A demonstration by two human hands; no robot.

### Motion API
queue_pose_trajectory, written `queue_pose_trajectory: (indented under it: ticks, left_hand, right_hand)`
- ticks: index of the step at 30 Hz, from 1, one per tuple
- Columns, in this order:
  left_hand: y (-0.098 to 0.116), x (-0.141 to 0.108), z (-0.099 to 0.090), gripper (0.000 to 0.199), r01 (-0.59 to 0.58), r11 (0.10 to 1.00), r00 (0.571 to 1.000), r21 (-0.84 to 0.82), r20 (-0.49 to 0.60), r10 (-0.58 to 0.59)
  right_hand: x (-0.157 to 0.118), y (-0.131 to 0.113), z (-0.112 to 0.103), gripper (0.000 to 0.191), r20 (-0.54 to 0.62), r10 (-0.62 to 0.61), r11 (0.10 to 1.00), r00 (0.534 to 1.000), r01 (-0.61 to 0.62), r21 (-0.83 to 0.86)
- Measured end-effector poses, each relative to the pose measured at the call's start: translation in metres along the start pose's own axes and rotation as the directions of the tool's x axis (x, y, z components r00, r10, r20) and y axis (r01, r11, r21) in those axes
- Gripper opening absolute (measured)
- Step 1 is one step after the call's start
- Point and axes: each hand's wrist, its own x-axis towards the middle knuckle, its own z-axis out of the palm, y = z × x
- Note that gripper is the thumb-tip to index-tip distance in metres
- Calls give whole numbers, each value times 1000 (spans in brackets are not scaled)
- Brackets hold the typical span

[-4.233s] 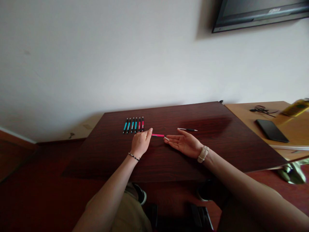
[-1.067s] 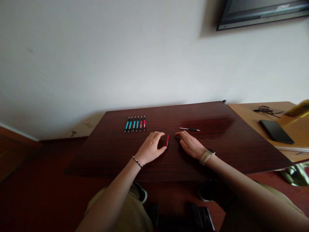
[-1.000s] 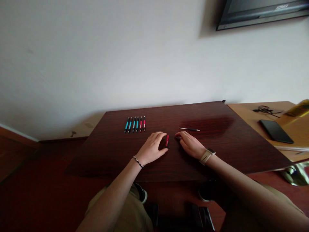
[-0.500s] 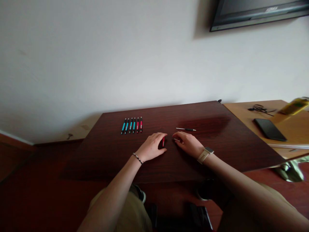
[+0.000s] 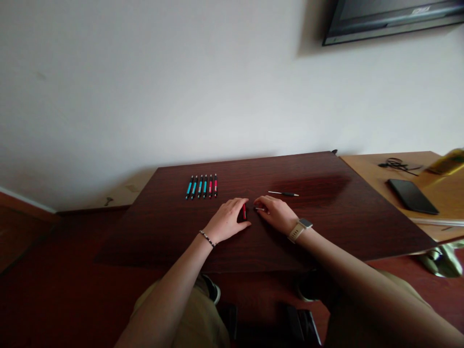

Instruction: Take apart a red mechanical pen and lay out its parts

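On the dark wooden table point(image 5: 174, 237), my left hand point(image 5: 227, 221) curves around a red pen piece point(image 5: 244, 211), thumb and fingers apart; whether it touches the piece is unclear. Just to the right, my right hand point(image 5: 277, 213) pinches a small, thin pen part point(image 5: 259, 209) between thumb and fingers. Beyond my right hand lies a thin pen part with a black grip point(image 5: 286, 194). Several pens stand in a row at the back left, with blue pens point(image 5: 195, 187) on the left and red pens point(image 5: 215, 186) on the right.
At the right, a lighter wooden table point(image 5: 380, 171) bears a black phone point(image 5: 412, 196), a black cable point(image 5: 398, 165) and a yellow object point(image 5: 447, 162). A screen point(image 5: 391, 21) hangs on the wall above. Beside the dark table's back right corner is a small dark object point(image 5: 334, 152).
My right hand has moved left, closer to my left hand, with the thin part in its fingers. The camera view has shifted slightly. My left hand keeps about the same pose.
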Motion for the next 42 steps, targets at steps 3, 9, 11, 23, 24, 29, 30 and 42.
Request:
queue_pose_trajectory:
  ticks: [3,9,11,23,24,29,30,42]
  left_hand:
    - [-2,-2,0,68,11,1000,1000,5,-9,-11]
    - [-5,-5,-1,68,-5,1000,1000,6,-23,5]
    - [-5,-5,-1,67,-1,1000,1000,6,-25,1]
    - [-1,-3,-1,51,2,1000,1000,3,-9,-2]
    - [-1,-2,-1,50,-1,1000,1000,4,-9,1]
    - [1,-1,0,43,-11,1000,1000,19,3,11]
    - [1,-1,1,42,-11,1000,1000,23,5,11]
    - [4,4,3,42,-29,998,1000,63,-1,29]
  right_hand:
    - [7,-9,9,21,3,-7,1000,1000,7,3]
    - [14,-24,18,20,-3,0,999,1000,0,-33]
    - [14,-25,19,18,4,2,999,1000,-2,-45]
    - [1,-27,11,26,51,-34,999,998,35,-29]
    - [0,-26,10,27,49,-30,999,998,32,-25]
    - [-4,-20,5,27,43,-9,1000,999,9,-9]
    - [-4,-19,5,25,41,-6,1000,999,6,-6]
    - [-5,-19,4,4,25,112,988,993,-109,-111]
